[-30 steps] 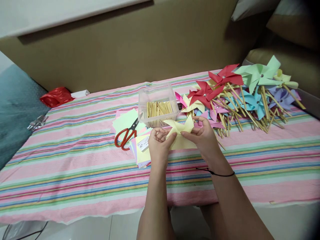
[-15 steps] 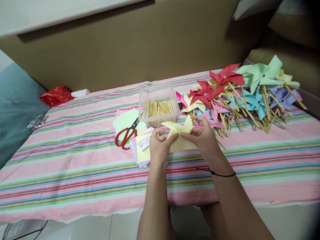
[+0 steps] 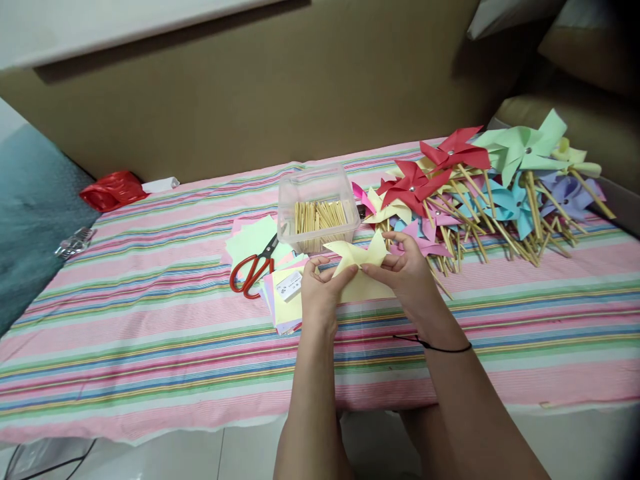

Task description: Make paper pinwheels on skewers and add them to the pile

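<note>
Between my two hands is a pale yellow paper pinwheel (image 3: 367,287), partly folded, with two blades bent up and its lower part flat. My left hand (image 3: 323,290) grips its left side, thumb pressed near the centre. From the other side my right hand (image 3: 400,270) pinches it, thumb tip close to the left thumb. Just beyond the hands stands a clear plastic box (image 3: 320,183) holding short wooden sticks (image 3: 317,219). Left of my left hand lie red-handled scissors (image 3: 253,270) on pastel paper sheets (image 3: 255,235), and a small white box (image 3: 289,287) on another paper stack.
Finished pinwheels (image 3: 453,153) on sticks are heaped at the right. A red plastic bag (image 3: 114,191), a white box (image 3: 161,185) and a clear packet of shiny bits (image 3: 75,243) lie at the left. Striped cloth (image 3: 165,320) covers the surface; a brown panel (image 3: 250,100) stands behind.
</note>
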`<action>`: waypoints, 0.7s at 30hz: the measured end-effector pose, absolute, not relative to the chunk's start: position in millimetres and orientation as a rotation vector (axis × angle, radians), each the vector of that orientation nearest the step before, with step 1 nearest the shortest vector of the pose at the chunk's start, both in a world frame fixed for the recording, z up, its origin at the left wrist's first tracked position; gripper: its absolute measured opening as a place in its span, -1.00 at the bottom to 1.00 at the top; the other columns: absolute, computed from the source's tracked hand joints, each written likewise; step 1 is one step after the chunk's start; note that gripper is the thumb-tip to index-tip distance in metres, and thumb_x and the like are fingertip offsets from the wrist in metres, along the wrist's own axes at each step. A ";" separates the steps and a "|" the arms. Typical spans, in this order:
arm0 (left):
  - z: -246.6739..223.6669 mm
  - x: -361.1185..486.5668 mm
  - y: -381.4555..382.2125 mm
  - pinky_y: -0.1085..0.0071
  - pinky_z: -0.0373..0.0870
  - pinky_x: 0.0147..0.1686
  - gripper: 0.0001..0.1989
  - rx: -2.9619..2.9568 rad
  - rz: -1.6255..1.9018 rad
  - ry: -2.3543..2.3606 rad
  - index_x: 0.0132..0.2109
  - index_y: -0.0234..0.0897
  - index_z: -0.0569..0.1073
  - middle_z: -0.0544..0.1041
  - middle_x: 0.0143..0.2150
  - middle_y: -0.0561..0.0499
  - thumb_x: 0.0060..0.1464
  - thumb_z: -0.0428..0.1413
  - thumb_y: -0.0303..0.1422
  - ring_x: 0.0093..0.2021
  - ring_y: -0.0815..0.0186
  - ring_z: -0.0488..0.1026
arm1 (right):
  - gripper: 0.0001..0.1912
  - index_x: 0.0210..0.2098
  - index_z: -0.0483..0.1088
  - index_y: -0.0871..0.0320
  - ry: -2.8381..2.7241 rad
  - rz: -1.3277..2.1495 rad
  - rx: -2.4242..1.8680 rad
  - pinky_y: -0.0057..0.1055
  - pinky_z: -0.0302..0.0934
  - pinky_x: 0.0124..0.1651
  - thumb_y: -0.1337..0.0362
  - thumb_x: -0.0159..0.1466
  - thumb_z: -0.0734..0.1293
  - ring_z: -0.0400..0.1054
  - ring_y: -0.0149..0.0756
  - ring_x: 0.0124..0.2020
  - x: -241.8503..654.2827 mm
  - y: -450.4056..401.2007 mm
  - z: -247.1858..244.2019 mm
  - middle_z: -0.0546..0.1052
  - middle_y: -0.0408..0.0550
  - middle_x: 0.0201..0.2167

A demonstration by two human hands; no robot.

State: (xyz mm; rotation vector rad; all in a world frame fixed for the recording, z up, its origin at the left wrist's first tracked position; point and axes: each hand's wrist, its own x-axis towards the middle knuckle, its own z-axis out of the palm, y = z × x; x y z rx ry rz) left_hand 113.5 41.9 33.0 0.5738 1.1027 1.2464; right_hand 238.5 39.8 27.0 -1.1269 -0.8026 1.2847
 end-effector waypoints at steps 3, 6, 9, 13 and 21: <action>32.7 114.0 42.1 0.44 0.38 -0.51 -0.40 0.578 1.249 1.094 -0.25 -0.19 0.17 0.59 -0.46 0.02 -0.39 0.39 -0.38 -0.56 0.29 0.50 | -0.28 -0.11 0.15 0.00 -0.798 1.289 -1.120 -0.22 0.44 -0.31 0.19 -0.16 0.57 0.53 -0.16 -0.42 238.6 39.7 27.6 0.59 -0.17 -0.49; 33.2 114.6 41.6 0.43 0.38 -0.51 -0.39 0.582 1.253 1.096 -0.25 -0.19 0.17 0.59 -0.46 0.02 -0.38 0.39 -0.38 -0.56 0.27 0.50 | -0.28 -0.10 0.15 0.00 -0.792 1.292 -1.119 -0.27 0.43 -0.33 0.20 -0.15 0.57 0.53 -0.17 -0.41 238.7 39.3 27.6 0.60 -0.16 -0.48; 33.9 114.9 41.2 0.42 0.38 -0.49 -0.39 0.579 1.256 1.099 -0.24 -0.19 0.17 0.59 -0.46 0.03 -0.39 0.39 -0.37 -0.55 0.27 0.51 | -0.29 -0.10 0.15 0.01 -0.793 1.293 -1.108 -0.30 0.42 -0.35 0.21 -0.14 0.57 0.52 -0.20 -0.43 238.5 39.0 27.1 0.60 -0.15 -0.48; 34.1 114.9 41.2 0.40 0.41 -0.47 -0.38 0.582 1.268 1.096 -0.22 -0.19 0.17 0.59 -0.46 0.02 -0.38 0.39 -0.38 -0.54 0.26 0.51 | -0.29 -0.10 0.15 0.01 -0.793 1.286 -1.109 -0.28 0.42 -0.35 0.20 -0.15 0.57 0.52 -0.19 -0.44 238.6 39.2 26.8 0.60 -0.16 -0.48; 34.0 116.3 41.7 0.39 0.43 -0.49 -0.38 0.577 1.298 1.132 -0.20 -0.22 0.17 0.59 -0.45 -0.02 -0.38 0.37 -0.42 -0.56 0.28 0.50 | -0.26 -0.10 0.16 0.01 -0.772 1.303 -1.102 -0.29 0.42 -0.36 0.21 -0.17 0.58 0.52 -0.20 -0.45 238.4 40.5 25.1 0.60 -0.15 -0.48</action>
